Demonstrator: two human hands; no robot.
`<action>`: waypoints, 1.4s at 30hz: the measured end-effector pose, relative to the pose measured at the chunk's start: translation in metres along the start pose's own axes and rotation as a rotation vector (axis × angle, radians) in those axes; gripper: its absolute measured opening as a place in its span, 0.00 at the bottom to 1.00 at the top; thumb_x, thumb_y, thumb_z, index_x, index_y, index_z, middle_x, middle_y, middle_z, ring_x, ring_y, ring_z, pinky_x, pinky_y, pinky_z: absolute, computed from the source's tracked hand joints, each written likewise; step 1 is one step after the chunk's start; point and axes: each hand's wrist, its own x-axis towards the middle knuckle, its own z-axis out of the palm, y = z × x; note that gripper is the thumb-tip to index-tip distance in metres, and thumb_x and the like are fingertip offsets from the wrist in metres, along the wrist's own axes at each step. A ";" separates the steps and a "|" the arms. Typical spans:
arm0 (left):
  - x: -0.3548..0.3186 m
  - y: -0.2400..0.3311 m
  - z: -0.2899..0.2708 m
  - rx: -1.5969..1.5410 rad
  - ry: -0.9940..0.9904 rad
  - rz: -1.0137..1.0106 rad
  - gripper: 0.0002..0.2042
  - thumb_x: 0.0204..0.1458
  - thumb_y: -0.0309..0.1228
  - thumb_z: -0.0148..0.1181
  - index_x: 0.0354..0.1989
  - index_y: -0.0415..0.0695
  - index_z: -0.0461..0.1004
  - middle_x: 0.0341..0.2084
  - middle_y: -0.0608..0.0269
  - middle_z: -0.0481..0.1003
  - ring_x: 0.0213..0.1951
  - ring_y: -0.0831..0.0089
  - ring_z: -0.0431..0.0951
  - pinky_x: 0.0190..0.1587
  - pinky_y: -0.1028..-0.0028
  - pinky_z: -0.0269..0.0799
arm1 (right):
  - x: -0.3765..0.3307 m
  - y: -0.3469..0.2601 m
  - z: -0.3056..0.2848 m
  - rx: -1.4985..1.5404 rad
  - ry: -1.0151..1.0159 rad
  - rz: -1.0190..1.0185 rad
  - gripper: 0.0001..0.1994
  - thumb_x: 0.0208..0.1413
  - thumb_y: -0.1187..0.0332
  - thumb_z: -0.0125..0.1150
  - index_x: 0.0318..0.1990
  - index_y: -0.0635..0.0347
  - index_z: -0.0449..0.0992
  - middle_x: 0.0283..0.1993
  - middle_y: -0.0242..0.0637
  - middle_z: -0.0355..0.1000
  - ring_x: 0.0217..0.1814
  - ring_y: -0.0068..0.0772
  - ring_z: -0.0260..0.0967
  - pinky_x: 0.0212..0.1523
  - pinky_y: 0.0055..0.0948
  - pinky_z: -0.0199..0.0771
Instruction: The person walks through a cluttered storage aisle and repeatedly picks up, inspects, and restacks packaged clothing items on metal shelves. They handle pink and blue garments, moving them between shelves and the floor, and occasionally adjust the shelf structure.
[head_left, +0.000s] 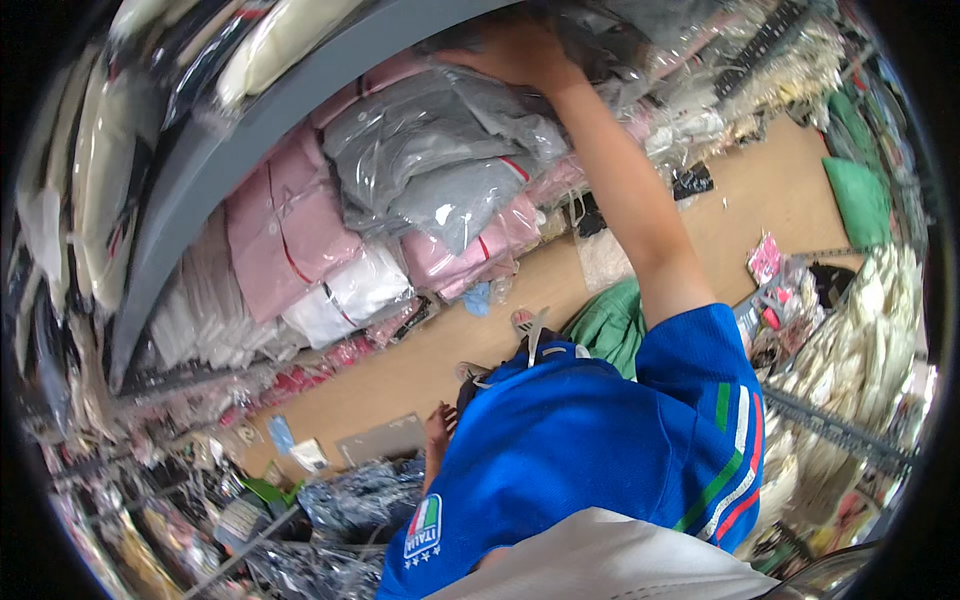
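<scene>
My right arm stretches up to a shelf of bagged clothes. My right hand (515, 50) is at the top of the view, over a grey garment in a clear plastic bag (420, 140). One digit points left across the plastic; shade and blur hide the other fingers. Under and beside the grey bag lie a folded pink garment in plastic (285, 215), a white bagged garment (350, 295) and another pink bagged garment (475, 245). My left hand (440, 425) hangs low at my side, holding nothing, its fingers loosely apart.
A grey shelf edge (200, 190) curves above the stack, with more bagged clothes (100, 190) on its far side. Green cloth bundles (610, 325) lie by my feet on the tan floor (385, 380). Cream-coloured bagged items (860, 340) fill the right; dark bagged clothes (350, 500) are piled lower left.
</scene>
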 end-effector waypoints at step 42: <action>-0.086 -0.301 -0.109 -1.104 0.570 -0.173 0.17 0.59 0.45 0.52 0.36 0.42 0.73 0.23 0.66 0.75 0.19 0.77 0.73 0.19 0.75 0.65 | -0.187 -0.591 0.027 0.662 -1.595 -0.561 0.32 0.56 0.48 0.58 0.61 0.62 0.66 0.58 0.55 0.67 0.61 0.52 0.65 0.61 0.41 0.64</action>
